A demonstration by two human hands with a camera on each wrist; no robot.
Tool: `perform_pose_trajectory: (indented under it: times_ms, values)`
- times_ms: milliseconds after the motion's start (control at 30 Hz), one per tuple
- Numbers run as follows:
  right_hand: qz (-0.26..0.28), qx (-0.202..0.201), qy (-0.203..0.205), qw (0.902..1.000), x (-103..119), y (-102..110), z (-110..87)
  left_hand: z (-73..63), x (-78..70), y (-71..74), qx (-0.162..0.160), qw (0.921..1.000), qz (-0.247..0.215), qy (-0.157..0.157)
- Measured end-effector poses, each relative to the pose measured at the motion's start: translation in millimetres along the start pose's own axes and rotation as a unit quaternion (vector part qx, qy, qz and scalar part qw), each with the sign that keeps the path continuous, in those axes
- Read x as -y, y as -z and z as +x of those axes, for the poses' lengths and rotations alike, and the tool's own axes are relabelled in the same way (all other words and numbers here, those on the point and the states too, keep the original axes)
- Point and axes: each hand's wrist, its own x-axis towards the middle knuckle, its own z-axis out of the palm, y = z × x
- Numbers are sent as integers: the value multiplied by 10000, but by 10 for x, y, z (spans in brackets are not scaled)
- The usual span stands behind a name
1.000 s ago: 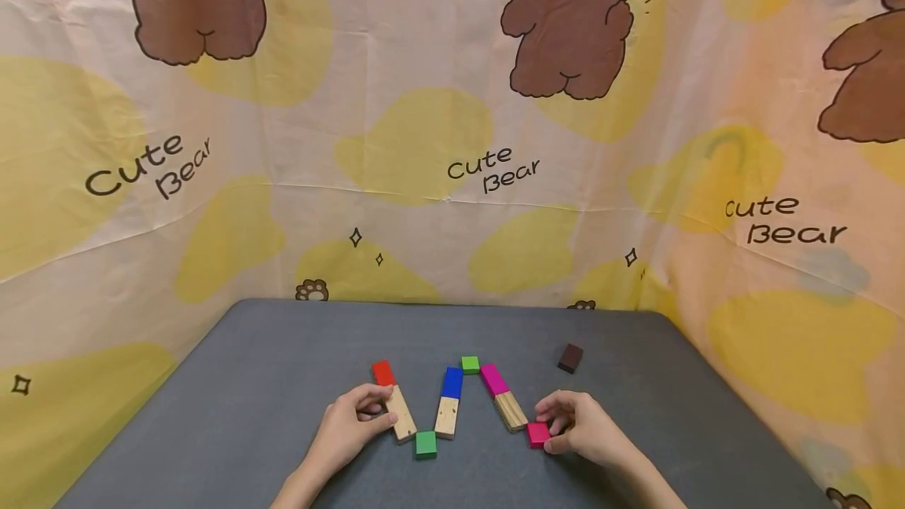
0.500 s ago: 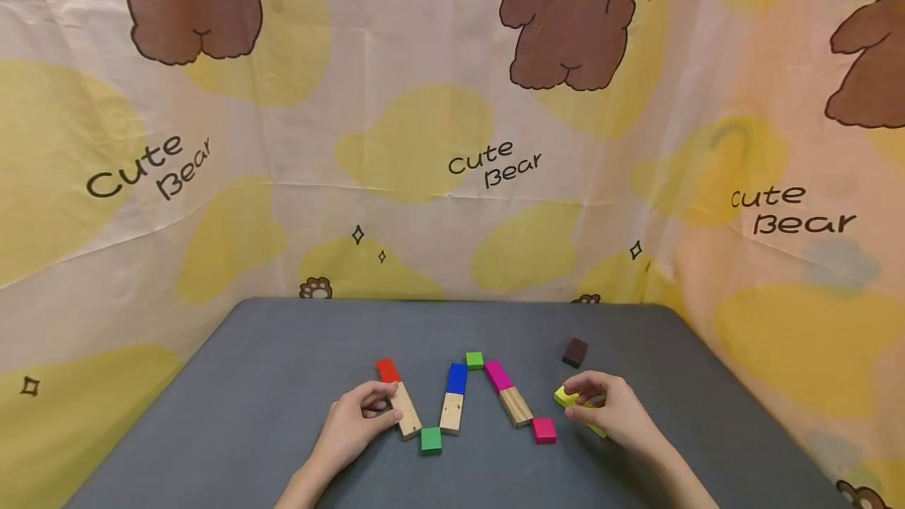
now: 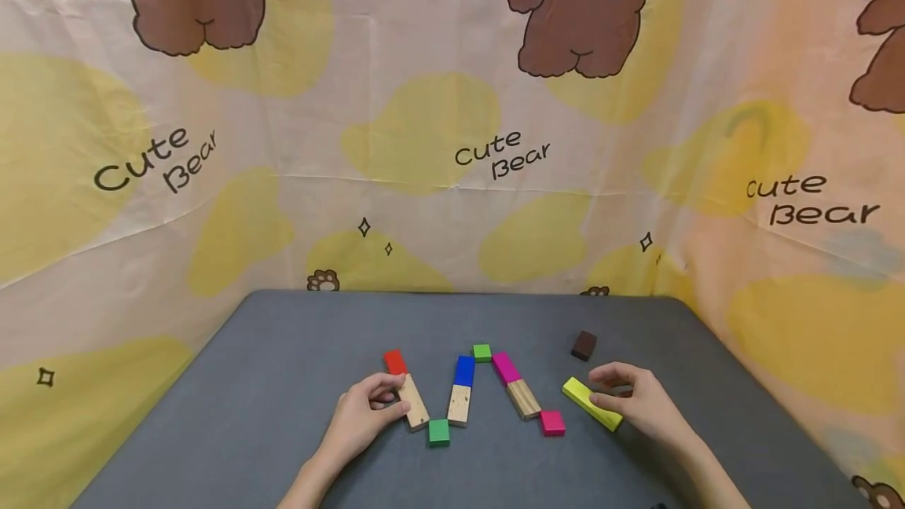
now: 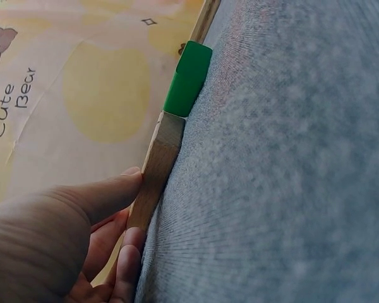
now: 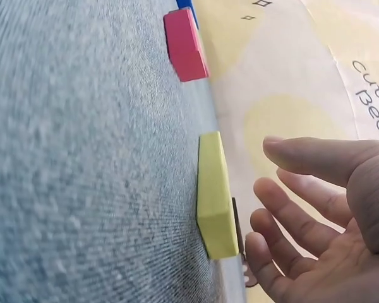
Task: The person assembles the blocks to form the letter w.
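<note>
Blocks lie end to end in a zigzag. At its left end my left hand point(image 3: 364, 411) holds a plain wooden block point(image 3: 415, 407) with thumb and curled fingers; a red block point(image 3: 395, 361) adjoins its far end. A dark green cube point(image 4: 188, 79) sits at the near end. My right hand point(image 3: 639, 403), fingers apart and bent, hovers beside a yellow block point(image 5: 215, 196) lying flat; the right wrist view shows a gap between fingertips and block. The yellow block stands apart from the pinkish-red cube point(image 3: 553, 423) at the zigzag's right end.
Mid-zigzag are a second wooden block point(image 3: 459, 405), a blue block point(image 3: 464, 371), a light green cube point(image 3: 481, 353), a magenta block point(image 3: 505, 368) and a striped wooden block point(image 3: 524, 399). A dark brown block point(image 3: 584, 346) lies behind the yellow one. Bear-print cloth point(image 3: 452, 179) surrounds the grey table point(image 3: 318, 336).
My right hand has left the pinkish-red cube, moved right to the yellow block and drawn off it, so the yellow block now shows. My left hand stays on its wooden block.
</note>
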Motion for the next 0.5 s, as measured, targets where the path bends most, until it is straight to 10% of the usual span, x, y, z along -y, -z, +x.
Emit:
perform_pose_trajectory:
  times_ms: [500]
  values:
    - [103,330,-187,9992,-101,85,0,-4,-27,-21,3,9999,104,57]
